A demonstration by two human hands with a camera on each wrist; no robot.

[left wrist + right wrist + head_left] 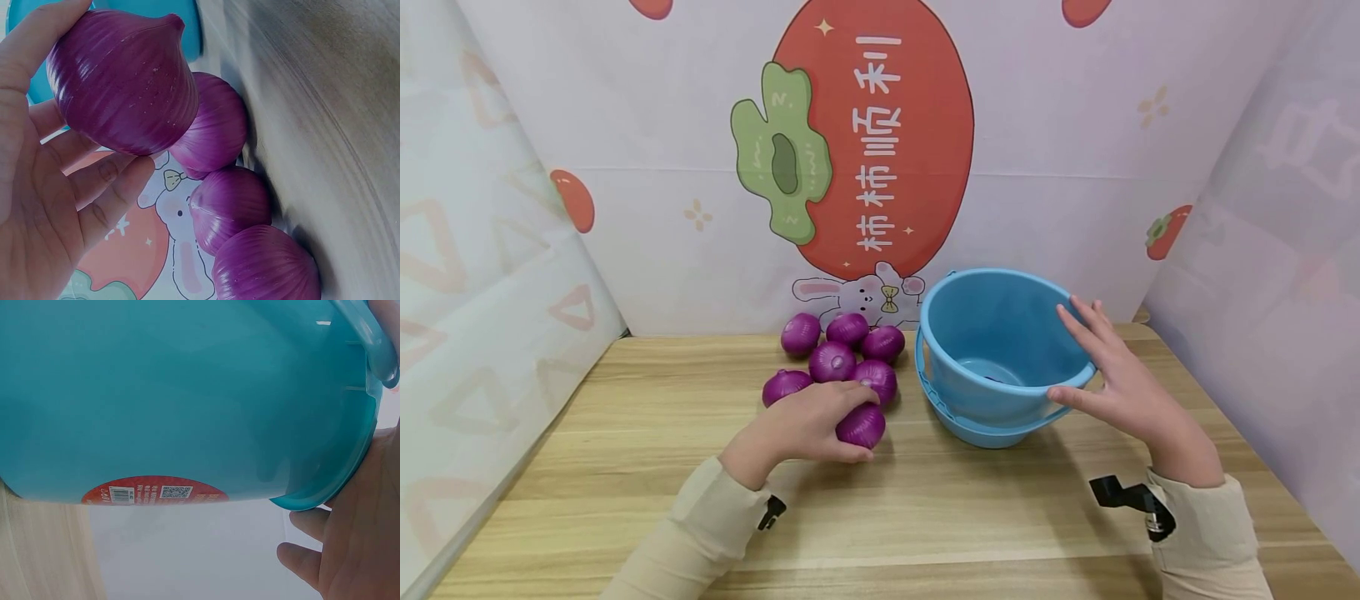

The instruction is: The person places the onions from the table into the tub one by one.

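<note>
My left hand (pixel 808 421) holds a red onion (pixel 122 81) between thumb and fingers, at the front of a cluster. Several other glossy purple onions (pixel 832 362) lie close behind and beside it on the table; more onions (pixel 228 206) show below it in the left wrist view. To the right stands a light blue bucket (pixel 955 396), its mouth facing up and its handle hanging at the side. My right hand (pixel 1123 387) rests on the bucket's right rim, fingers spread and mostly straight, thumb on the near edge. A dark purple sliver shows low inside the bucket.
The wood-grain table (pixel 647 400) runs back to a printed backdrop (pixel 685 275) with a large persimmon and a rabbit. Light fabric walls (pixel 1277 308) close in both sides. A red label (pixel 156 490) is stuck on the bucket's outside.
</note>
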